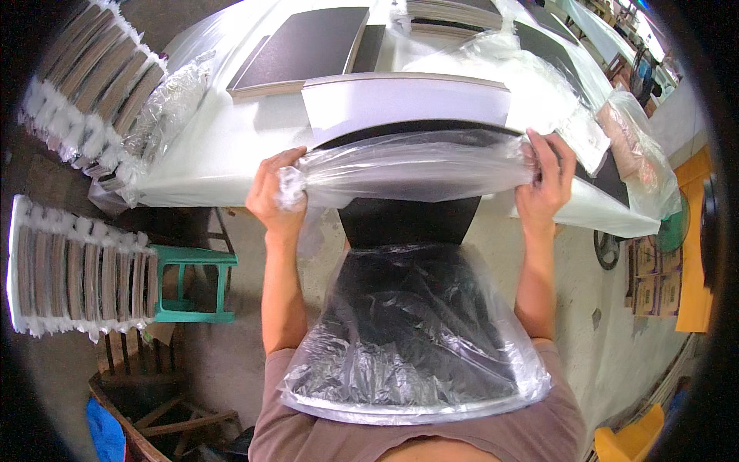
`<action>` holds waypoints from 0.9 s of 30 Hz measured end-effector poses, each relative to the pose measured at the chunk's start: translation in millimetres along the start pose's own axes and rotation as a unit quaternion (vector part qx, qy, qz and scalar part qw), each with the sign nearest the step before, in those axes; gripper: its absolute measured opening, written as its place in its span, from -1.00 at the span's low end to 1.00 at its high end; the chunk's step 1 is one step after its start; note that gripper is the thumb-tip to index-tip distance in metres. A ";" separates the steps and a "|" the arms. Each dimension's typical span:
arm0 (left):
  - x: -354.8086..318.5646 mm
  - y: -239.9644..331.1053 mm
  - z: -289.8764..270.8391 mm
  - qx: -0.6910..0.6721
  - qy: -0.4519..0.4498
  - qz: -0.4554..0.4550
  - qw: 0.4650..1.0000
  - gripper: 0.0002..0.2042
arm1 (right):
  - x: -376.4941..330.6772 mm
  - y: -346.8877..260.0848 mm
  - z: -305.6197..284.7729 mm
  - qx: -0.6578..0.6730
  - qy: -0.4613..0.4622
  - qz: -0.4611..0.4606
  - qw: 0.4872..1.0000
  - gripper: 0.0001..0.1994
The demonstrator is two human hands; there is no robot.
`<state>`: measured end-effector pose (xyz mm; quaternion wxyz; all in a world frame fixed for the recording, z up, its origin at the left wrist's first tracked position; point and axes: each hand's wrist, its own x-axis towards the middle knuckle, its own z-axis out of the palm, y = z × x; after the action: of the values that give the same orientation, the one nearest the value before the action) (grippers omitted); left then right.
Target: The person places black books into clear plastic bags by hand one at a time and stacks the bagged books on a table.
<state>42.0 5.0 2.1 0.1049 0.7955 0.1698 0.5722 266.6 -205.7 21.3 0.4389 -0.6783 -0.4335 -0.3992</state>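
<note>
Plastic bunches in both fists: the left hand (271, 192) and the right hand (545, 185) each have their fingers clamped on the gathered mouth of a clear, crinkled plastic bag (412, 165), stretched taut between them just above the near edge of the white counter (208, 158). A flat, dark rectangular board with a pale edge (406, 219) runs from under the stretched mouth down toward the person's chest, where its lower end already sits inside a second stretch of clear film (416, 339). To do this step well, I judge both grips should stay level and pull evenly, so the opening stays wide and the board's corners do not snag or tear the film. Beyond the fingertips lies a white sheet (404, 104) and further dark boards (308, 46), so there is little free room forward. Just outside the right fingers hang more loose bags (639, 154); outside the left fingers the counter is bare, with a green plastic stool (188, 285) below. Rows of wrapped boards (77, 277) stand well apart to the left.
</note>
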 end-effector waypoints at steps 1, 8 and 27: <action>8.3 3.7 -13.3 -0.025 -0.065 -0.050 0.996 -0.77 | 5.3 -0.3 -3.6 -0.006 0.007 -0.018 1.000 -0.66; 43.3 -2.1 -25.6 -0.319 -0.210 -0.507 0.773 -0.79 | 25.7 9.7 -24.3 0.192 -0.143 0.181 0.954 -0.70; -264.3 -103.8 17.3 -0.240 -0.291 -0.743 0.552 -0.67 | -201.7 60.9 -16.8 0.489 -0.265 0.675 0.484 -0.51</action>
<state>-33.2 -2.1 -272.2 0.7234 0.4546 0.5175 0.0472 259.5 -284.0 -174.9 0.6990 -0.5119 -0.0633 0.4953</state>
